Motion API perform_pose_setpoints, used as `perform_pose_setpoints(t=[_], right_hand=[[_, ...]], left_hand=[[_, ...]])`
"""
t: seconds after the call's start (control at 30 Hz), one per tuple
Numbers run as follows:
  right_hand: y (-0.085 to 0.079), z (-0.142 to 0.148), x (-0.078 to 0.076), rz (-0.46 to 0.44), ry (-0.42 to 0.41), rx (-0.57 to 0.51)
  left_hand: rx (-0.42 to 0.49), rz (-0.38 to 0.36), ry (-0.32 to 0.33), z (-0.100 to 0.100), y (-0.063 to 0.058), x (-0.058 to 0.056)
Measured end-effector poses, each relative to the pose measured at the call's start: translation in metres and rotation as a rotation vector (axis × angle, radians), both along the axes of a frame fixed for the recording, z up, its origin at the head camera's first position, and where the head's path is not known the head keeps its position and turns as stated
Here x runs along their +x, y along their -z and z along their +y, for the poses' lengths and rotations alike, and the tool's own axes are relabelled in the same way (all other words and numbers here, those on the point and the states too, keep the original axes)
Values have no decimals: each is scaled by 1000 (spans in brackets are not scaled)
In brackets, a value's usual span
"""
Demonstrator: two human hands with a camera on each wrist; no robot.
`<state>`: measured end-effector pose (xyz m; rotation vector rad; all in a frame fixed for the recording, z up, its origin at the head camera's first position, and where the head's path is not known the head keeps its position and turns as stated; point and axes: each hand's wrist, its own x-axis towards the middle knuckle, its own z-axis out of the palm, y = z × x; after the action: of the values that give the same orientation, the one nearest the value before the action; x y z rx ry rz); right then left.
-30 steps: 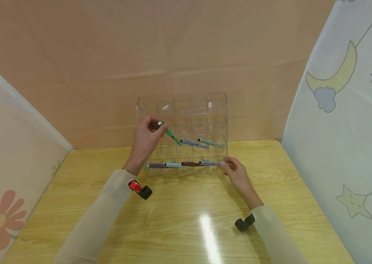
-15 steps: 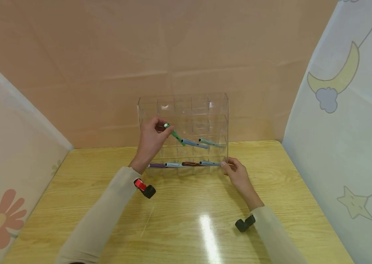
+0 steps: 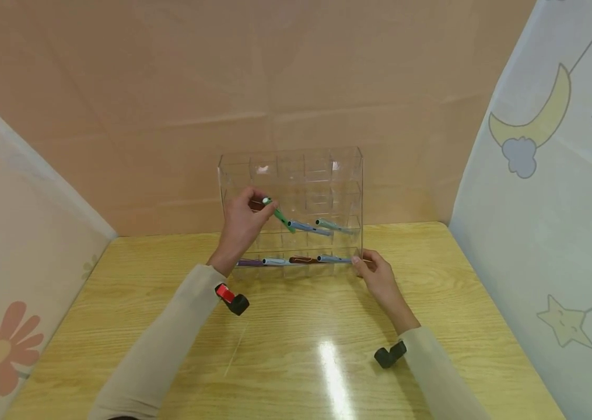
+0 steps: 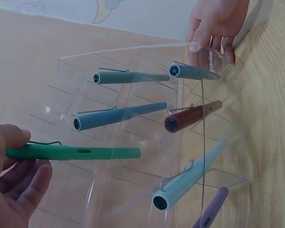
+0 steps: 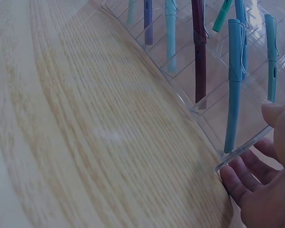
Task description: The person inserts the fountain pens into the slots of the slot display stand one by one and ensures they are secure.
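Note:
My left hand (image 3: 240,224) pinches a green pen (image 4: 95,153) by its clip end. The pen slants down to the right, and its far end overlaps the clear rack (image 3: 362,192) beside a blue pen (image 3: 308,228). In the left wrist view that end reaches past a clear divider. My right hand (image 3: 378,280) grips the rack's lower right edge between thumb and fingers. Along the bottom row lie a purple pen (image 3: 250,263), a light blue pen (image 3: 276,262), a dark red pen (image 3: 303,260) and another blue pen (image 3: 333,259). A pale green pen (image 3: 333,226) sits higher at the right.
The rack stands upright at the back of the wooden table (image 3: 296,326), in front of a peach cloth backdrop (image 3: 170,116). Printed cloth walls (image 3: 553,233) flank the table. Each wrist carries a small black camera, such as the left camera (image 3: 240,304).
My left hand has moved slightly right with the green pen, bringing its far end up beside the blue pen. The right hand keeps its place on the rack's edge.

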<state>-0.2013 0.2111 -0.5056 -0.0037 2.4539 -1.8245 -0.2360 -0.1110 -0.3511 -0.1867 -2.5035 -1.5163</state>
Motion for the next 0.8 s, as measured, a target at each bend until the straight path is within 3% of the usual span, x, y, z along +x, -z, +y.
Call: perform_pose_setpoints(t=[0.8], right_hand=[[1,0,0,12,-6,-7]], left_hand=[[-51,-85,52,0,12,2]])
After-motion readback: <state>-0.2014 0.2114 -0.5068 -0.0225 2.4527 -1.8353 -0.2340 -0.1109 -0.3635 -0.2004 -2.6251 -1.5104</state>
